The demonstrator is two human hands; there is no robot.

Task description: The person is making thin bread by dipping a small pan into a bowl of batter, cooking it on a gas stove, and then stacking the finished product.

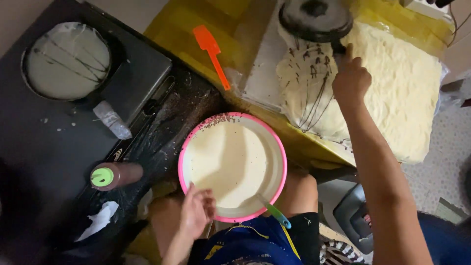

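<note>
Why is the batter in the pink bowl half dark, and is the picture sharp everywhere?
In the head view, a broad shadow falls across the batter in the pink bowl; the left hand at its rim looks slightly soft; the right hand by the round black pan is clearer; the black stove top at left is dim, its detail lost.

the round pink-rimmed bowl of pale batter [231, 166] fills the middle, a blue-green handled utensil [275, 212] leaning at its near rim. bare yellow tabletop [176, 29] lies open around the orange plastic spatula [211, 54]; the green-capped brown bottle [115, 175] blocks the dark surface on the left.
</note>
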